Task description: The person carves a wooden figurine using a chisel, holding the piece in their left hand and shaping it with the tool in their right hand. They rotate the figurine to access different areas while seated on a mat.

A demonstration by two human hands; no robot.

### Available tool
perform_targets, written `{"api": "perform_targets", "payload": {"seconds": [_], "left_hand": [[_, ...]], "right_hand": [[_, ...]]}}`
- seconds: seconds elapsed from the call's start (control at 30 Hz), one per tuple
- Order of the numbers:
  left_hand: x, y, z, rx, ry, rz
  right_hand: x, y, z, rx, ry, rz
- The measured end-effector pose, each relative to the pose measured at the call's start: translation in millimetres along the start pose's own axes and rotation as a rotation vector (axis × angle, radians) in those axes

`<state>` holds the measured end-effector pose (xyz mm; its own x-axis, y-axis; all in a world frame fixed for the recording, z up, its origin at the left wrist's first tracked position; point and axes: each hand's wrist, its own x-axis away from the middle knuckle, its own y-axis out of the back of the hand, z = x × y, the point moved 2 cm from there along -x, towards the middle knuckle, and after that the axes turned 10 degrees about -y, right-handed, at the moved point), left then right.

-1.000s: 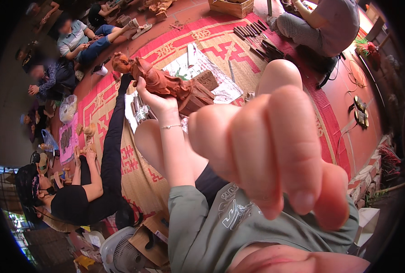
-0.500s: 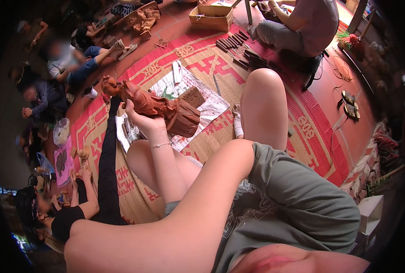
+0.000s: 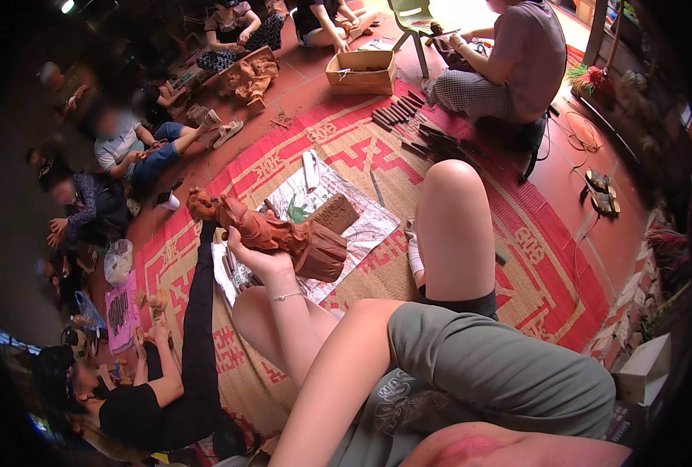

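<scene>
My left hand, a thin bracelet at its wrist, is closed around a reddish-brown carved wooden figurine. The figurine lies tilted, its head toward the upper left and its broad base toward the lower right. My bare right arm bends across my body and runs out at the lower edge, so its hand is not visible. Beyond the figurine a white printed cloth is spread on the mat. A brown block with a carved face rests on it, beside a green patch and a slim white object.
A red and tan woven mat lies under me. Dark rod-shaped tools are spread near a seated person. Farther off are a wooden crate, a carved piece and sandals. Other people sit at the left.
The view has shifted, bringing more of the far floor and people into sight. My right forearm has swung downward and largely out of the picture. My left hand keeps its hold on the figurine.
</scene>
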<state>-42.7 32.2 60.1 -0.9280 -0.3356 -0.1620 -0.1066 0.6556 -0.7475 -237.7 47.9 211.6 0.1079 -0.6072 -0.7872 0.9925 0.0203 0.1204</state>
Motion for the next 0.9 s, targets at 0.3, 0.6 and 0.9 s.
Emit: {"api": "perform_targets", "payload": {"seconds": [0.3,0.6,0.9], "left_hand": [[0.1,2.7,-1.4,0.058,0.007,0.041],[1.9,-9.9,7.3,0.218,0.041,0.094],[-3.3,11.5,3.7,0.230,0.034,0.098]], "right_hand": [[34.7,-5.4,-8.5,-0.008,-0.163,0.170],[52.0,34.3,79.2,0.013,-0.004,-0.617],[53.0,10.6,85.9,-0.101,0.052,-0.534]]}}
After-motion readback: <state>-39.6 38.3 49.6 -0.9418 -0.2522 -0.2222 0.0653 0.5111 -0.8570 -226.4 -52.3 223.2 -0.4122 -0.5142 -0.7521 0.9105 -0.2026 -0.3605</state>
